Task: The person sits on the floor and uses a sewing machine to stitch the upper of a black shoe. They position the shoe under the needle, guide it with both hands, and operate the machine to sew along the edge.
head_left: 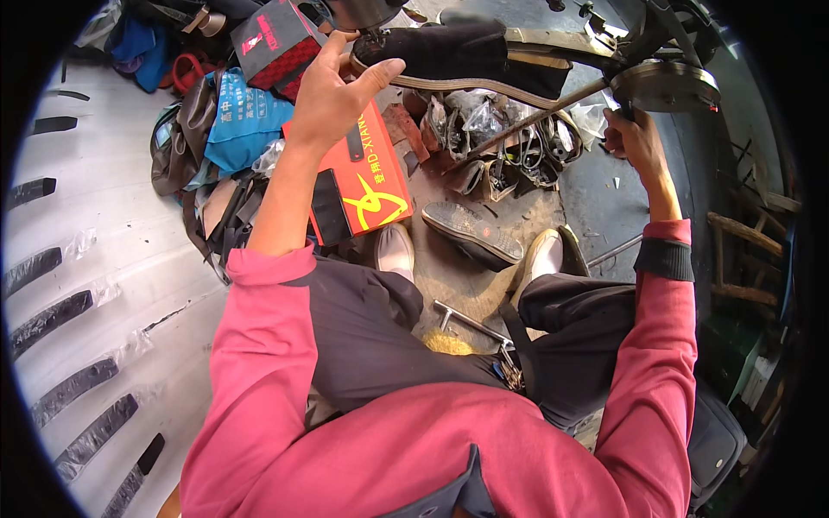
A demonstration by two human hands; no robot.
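Observation:
My left hand (335, 102) is at the toe end of a black shoe (449, 56) with a pale sole edge. Thumb and fingers close on the toe, right under the metal head (361, 12) of a shoe-stitching machine. The shoe lies sideways, fitted over the machine's long narrow arm (553, 39). On the right, my right hand (635, 142) curls around a handle below the round metal wheel (665, 85); the grip itself is partly hidden. Another dark shoe (471, 233) rests sole up on the ground between my feet.
An orange-red shoe box (380, 173) stands below my left forearm. Beyond it are a blue bag (246, 121) and a dark box (275, 47). Scraps and plastic bags (518, 142) pile under the machine. A metal hammer-like tool (471, 321) lies by my lap. Wooden rungs (747, 250) stand at right.

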